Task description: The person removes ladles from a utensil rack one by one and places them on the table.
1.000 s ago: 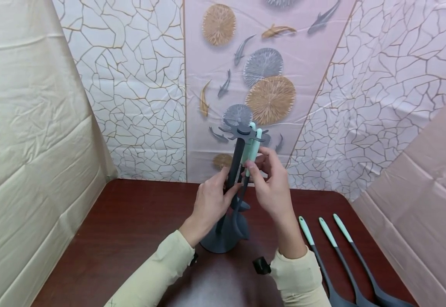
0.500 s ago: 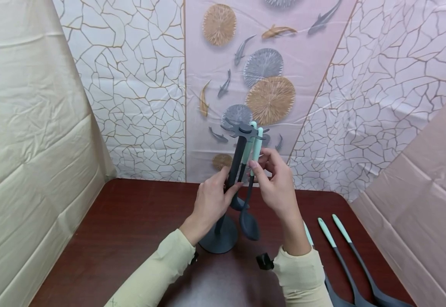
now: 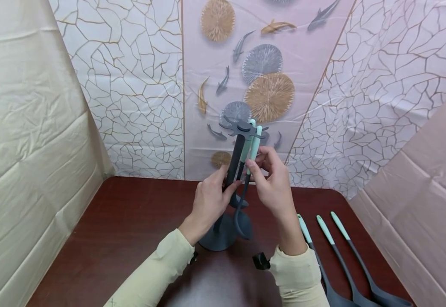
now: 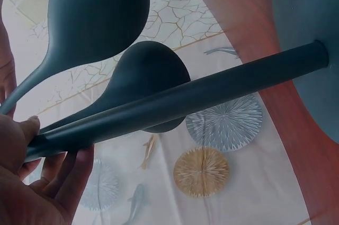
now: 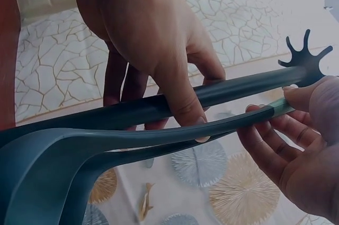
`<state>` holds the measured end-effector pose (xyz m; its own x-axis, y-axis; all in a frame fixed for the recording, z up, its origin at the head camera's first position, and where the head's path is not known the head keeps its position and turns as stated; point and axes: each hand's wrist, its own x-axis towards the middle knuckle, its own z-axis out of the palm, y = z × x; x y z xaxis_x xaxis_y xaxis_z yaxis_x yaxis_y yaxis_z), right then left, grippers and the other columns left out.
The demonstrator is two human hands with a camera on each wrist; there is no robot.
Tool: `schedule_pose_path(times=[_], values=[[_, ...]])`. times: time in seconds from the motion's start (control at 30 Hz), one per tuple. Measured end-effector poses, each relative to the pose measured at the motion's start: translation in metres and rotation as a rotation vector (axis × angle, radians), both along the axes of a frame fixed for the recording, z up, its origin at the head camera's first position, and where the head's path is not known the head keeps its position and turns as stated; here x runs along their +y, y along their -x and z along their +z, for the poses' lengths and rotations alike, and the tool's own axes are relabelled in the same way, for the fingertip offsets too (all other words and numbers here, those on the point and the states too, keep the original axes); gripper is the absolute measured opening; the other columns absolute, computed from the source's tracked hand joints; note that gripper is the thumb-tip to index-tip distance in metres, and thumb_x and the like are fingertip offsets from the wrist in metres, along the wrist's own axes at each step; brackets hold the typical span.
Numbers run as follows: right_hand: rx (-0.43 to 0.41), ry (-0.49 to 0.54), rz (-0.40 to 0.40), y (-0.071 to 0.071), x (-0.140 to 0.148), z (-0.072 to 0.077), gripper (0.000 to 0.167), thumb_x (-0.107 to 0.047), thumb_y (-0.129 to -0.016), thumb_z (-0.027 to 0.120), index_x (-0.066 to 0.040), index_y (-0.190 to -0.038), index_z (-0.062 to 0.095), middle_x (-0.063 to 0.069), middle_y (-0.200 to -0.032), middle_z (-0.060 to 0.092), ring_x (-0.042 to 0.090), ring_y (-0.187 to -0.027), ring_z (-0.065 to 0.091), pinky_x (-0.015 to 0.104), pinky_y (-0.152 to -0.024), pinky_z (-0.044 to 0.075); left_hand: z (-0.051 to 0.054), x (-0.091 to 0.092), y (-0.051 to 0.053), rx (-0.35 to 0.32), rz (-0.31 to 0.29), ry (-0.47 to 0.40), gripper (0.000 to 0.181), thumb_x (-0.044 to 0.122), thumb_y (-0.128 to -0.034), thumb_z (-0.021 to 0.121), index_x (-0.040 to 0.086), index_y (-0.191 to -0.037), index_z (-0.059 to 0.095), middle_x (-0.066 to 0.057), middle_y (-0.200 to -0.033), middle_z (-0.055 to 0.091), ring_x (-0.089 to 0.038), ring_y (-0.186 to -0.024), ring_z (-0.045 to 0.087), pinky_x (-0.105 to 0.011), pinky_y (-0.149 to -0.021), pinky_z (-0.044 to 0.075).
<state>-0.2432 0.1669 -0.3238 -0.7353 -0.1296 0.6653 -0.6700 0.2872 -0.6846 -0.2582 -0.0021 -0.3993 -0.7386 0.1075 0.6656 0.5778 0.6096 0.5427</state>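
A dark utensil stand with a round base (image 3: pixel 218 238) and a hooked top (image 3: pixel 241 127) is upright on the table. My left hand (image 3: pixel 210 202) grips its pole (image 4: pixel 212 88) midway. My right hand (image 3: pixel 274 183) pinches the mint handle (image 3: pixel 255 147) of a dark utensil whose rounded head (image 3: pixel 243 225) hangs beside the pole. The handle's upper end is at a hook. Behind it, a second mint-handled utensil hangs from the top, its head (image 4: pixel 151 77) showing beyond the pole in the left wrist view. Whether the front handle bears on its hook, I cannot tell.
Three mint-handled dark utensils lie side by side on the table's right: one (image 3: pixel 303 228) partly behind my right forearm, then a second (image 3: pixel 325 230) and a third (image 3: pixel 340 226). Patterned cloth (image 3: pixel 138 85) hangs behind the dark red table (image 3: pixel 103 238).
The front utensil's head swung right, then back left toward the pole. My right hand shifted slightly right and returned, still pinching the handle. My left hand kept its grip on the pole.
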Motion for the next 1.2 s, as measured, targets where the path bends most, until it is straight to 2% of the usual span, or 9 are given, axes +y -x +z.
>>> schedule_pose_path(times=[0.2,0.3,0.37,0.53,0.67,0.73,0.97,1.2], values=[[-0.004,0.003,0.001,-0.0001,-0.0006,-0.0003,0.027,-0.015,-0.107,0.066,-0.003,-0.129,0.059,0.012,-0.095,0.063,0.031,-0.083,0.071,0.041,-0.064,0.063,-0.0005,-0.0008,0.0002,0.001,-0.008,-0.003,0.028,0.038,-0.1017,0.073,0.018,-0.118,0.061,0.006,-0.088,0.066,-0.011,-0.071,0.069,-0.033,-0.065,0.059],[-0.002,0.002,-0.002,-0.0008,-0.0020,0.0001,0.028,-0.017,-0.106,0.067,-0.004,-0.130,0.060,0.012,-0.095,0.063,0.028,-0.083,0.072,0.038,-0.064,0.063,-0.0010,-0.0010,-0.0004,0.002,-0.004,-0.003,0.028,0.038,-0.1020,0.073,0.018,-0.118,0.061,0.006,-0.088,0.066,-0.011,-0.071,0.069,-0.033,-0.065,0.059],[0.001,0.003,-0.003,-0.0015,-0.0022,0.0005,0.028,-0.016,-0.106,0.068,-0.003,-0.129,0.060,0.012,-0.095,0.063,0.027,-0.083,0.072,0.040,-0.064,0.063,-0.0008,-0.0011,-0.0007,0.005,0.001,-0.001,0.028,0.038,-0.1020,0.073,0.018,-0.117,0.061,0.006,-0.088,0.066,-0.011,-0.071,0.069,-0.033,-0.064,0.059],[0.033,-0.027,-0.033,-0.0023,-0.0002,0.0021,0.026,-0.014,-0.106,0.067,-0.003,-0.129,0.061,0.010,-0.094,0.065,0.028,-0.081,0.071,0.036,-0.063,0.063,0.0001,-0.0010,0.0001,0.020,0.007,0.001,0.028,0.038,-0.1012,0.074,0.017,-0.115,0.061,0.006,-0.086,0.065,-0.012,-0.069,0.069,-0.033,-0.063,0.058],[0.070,-0.067,-0.089,-0.0027,0.0028,0.0015,0.026,-0.016,-0.106,0.068,-0.005,-0.129,0.063,0.006,-0.093,0.068,0.024,-0.078,0.069,0.025,-0.059,0.058,-0.0009,-0.0006,-0.0004,0.014,0.003,0.002,0.029,0.041,-0.1013,0.073,0.018,-0.116,0.061,0.006,-0.087,0.065,-0.011,-0.070,0.069,-0.033,-0.064,0.058],[0.081,-0.065,-0.104,-0.0028,0.0042,0.0006,0.025,-0.016,-0.105,0.069,-0.006,-0.128,0.064,0.005,-0.094,0.069,0.023,-0.078,0.069,0.023,-0.058,0.056,-0.0017,0.0000,-0.0007,0.012,-0.002,0.003,0.030,0.042,-0.1015,0.072,0.018,-0.118,0.062,0.006,-0.089,0.066,-0.011,-0.071,0.070,-0.033,-0.065,0.059],[0.115,-0.018,-0.097,-0.0054,0.0025,-0.0042,0.027,-0.010,-0.104,0.070,-0.006,-0.130,0.066,0.006,-0.098,0.070,0.025,-0.083,0.072,0.027,-0.060,0.059,-0.0041,0.0007,-0.0012,0.025,-0.003,0.007,0.030,0.040,-0.1018,0.073,0.018,-0.119,0.062,0.006,-0.090,0.066,-0.012,-0.071,0.069,-0.033,-0.064,0.059],[0.123,0.022,-0.078,-0.0063,-0.0004,-0.0022,0.026,-0.006,-0.103,0.071,-0.004,-0.128,0.067,0.008,-0.098,0.070,0.015,-0.082,0.071,0.023,-0.060,0.057,-0.0043,-0.0007,-0.0004,0.034,-0.009,-0.002,0.028,0.039,-0.1025,0.072,0.019,-0.119,0.062,0.007,-0.089,0.065,-0.011,-0.071,0.069,-0.033,-0.064,0.058]])
